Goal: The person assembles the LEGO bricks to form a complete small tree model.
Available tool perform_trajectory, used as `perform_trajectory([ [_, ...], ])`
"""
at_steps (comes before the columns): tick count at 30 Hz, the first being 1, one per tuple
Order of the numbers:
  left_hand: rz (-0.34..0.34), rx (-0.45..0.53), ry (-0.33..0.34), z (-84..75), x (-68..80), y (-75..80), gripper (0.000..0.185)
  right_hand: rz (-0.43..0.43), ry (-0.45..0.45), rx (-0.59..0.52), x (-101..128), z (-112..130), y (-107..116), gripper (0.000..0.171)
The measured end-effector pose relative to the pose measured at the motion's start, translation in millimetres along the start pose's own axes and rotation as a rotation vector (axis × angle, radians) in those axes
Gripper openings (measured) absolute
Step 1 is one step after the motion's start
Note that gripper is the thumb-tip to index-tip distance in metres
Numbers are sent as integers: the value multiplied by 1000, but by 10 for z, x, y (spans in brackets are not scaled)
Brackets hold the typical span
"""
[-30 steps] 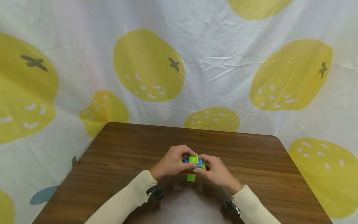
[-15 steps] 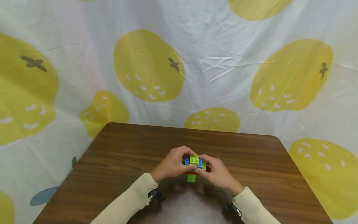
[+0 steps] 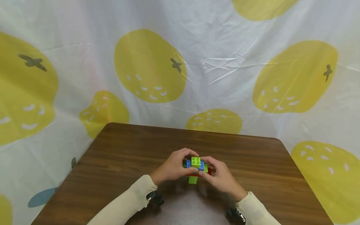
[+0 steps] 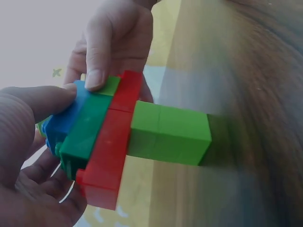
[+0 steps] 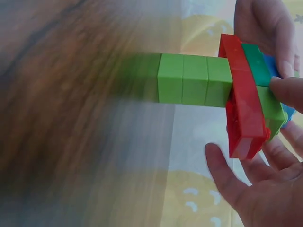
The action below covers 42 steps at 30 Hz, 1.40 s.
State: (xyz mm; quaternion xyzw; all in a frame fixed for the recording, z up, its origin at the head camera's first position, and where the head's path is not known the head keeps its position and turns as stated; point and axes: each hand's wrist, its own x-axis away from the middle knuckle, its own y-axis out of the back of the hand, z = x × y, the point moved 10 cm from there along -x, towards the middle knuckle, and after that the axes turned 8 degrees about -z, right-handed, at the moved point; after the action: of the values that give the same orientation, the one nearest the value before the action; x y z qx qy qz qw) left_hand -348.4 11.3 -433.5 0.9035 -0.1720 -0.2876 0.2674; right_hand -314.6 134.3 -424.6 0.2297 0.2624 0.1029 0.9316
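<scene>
A built stack of toy building bricks stands upright near the middle of the table. Its column of lime green bricks (image 5: 195,79) carries a wider layer of red bricks (image 4: 110,146). Above the red come a dark green brick (image 4: 86,135) and a lime one side by side, then blue bricks (image 4: 70,113), with a lime brick (image 3: 195,161) topmost. My left hand (image 3: 175,164) grips the upper bricks from the left, thumb against the blue layer's near side. From the right, my right hand (image 3: 220,175) pinches the same upper layers between thumb and fingers. Some far fingertips are hidden.
The brown wood-grain table (image 3: 135,147) has rounded far corners. Behind it hangs a white curtain (image 3: 219,78) printed with yellow fruit. A dark wrist device (image 3: 157,198) sits below my left sleeve, another (image 3: 235,215) below my right.
Both hands stay on the stack. My right thumb has slid slightly right along the near side, showing a little more of the bricks. The whole view has shifted slightly.
</scene>
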Motion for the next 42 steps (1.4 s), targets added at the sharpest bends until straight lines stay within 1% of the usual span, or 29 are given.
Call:
perform_trajectory([
  [5, -25, 47, 16, 61, 65, 64, 45, -1, 31, 4, 29, -31, 30, 46],
  [9, -35, 54, 30, 126, 121, 125, 45, -2, 45, 13, 41, -48, 57, 48],
  [13, -32, 68, 42, 201, 178, 153, 47, -16, 48, 27, 65, -52, 101, 50],
  [19, -14, 90, 59, 292, 256, 149, 50, -29, 52, 42, 128, -84, 133, 55],
  [24, 10, 107, 64, 322, 314, 123, 54, -24, 41, 36, 183, -275, 89, 60],
  [26, 18, 103, 63, 337, 336, 109, 56, -16, 52, 33, 192, -337, 67, 61],
  [30, 22, 97, 46, 331, 343, 111, 58, 2, 73, 22, 176, -390, 51, 59],
  [32, 30, 98, 45, 321, 334, 114, 58, 15, 65, 14, 163, -404, 52, 59],
  [34, 44, 105, 61, 322, 328, 116, 58, 28, 52, 10, 150, -409, 60, 59],
  [38, 61, 118, 123, 341, 334, 131, 60, 57, 24, 13, 124, -396, 64, 58],
  [40, 63, 127, 149, 346, 341, 139, 63, 69, 26, 18, 109, -372, 60, 58],
  [42, 61, 134, 157, 333, 341, 148, 68, 74, 34, 23, 90, -340, 57, 57],
])
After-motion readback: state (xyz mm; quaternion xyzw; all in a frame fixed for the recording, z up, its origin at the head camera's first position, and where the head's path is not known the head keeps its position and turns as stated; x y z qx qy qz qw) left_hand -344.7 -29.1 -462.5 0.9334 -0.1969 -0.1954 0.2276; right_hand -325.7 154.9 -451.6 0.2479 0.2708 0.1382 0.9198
